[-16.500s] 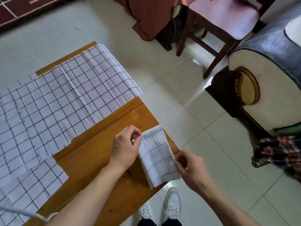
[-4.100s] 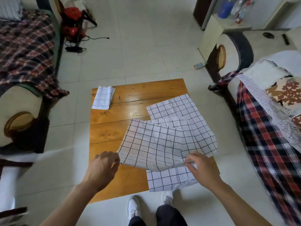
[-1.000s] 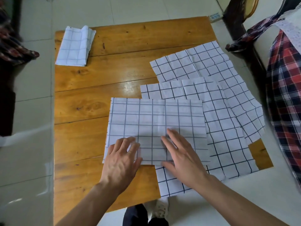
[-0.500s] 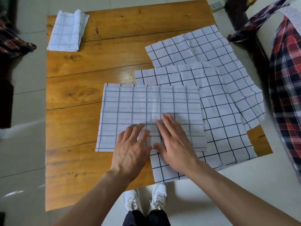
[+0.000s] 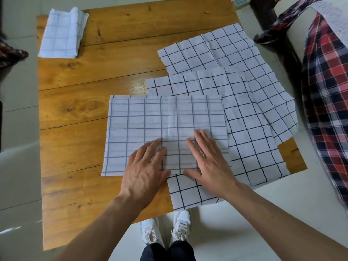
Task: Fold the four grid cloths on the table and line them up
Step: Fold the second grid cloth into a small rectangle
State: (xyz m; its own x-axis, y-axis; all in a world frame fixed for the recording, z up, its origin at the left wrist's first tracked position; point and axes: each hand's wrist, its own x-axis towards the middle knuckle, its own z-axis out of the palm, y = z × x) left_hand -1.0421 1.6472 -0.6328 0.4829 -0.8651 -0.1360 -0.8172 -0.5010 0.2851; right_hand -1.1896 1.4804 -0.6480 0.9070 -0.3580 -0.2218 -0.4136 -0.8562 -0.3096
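Observation:
A half-folded white grid cloth (image 5: 143, 121) lies flat in the middle of the wooden table (image 5: 79, 102). My left hand (image 5: 146, 172) and my right hand (image 5: 209, 162) rest palm-down on its near edge, fingers spread, a small gap between them. Under its right side lies an unfolded grid cloth (image 5: 250, 147) that hangs over the near table edge. A second unfolded grid cloth (image 5: 226, 51) lies behind that one, at the far right. A small folded grid cloth (image 5: 63, 33) sits at the far left corner.
A sofa with a red plaid cover (image 5: 327, 95) stands close to the table's right side. Dark plaid fabric (image 5: 9, 53) shows at the left edge. My white shoes (image 5: 165, 230) stand on the tiled floor at the near table edge.
Both hands have slid slightly apart along the near edge of the half-folded cloth, pressing it flat. The cloths have not shifted on the table.

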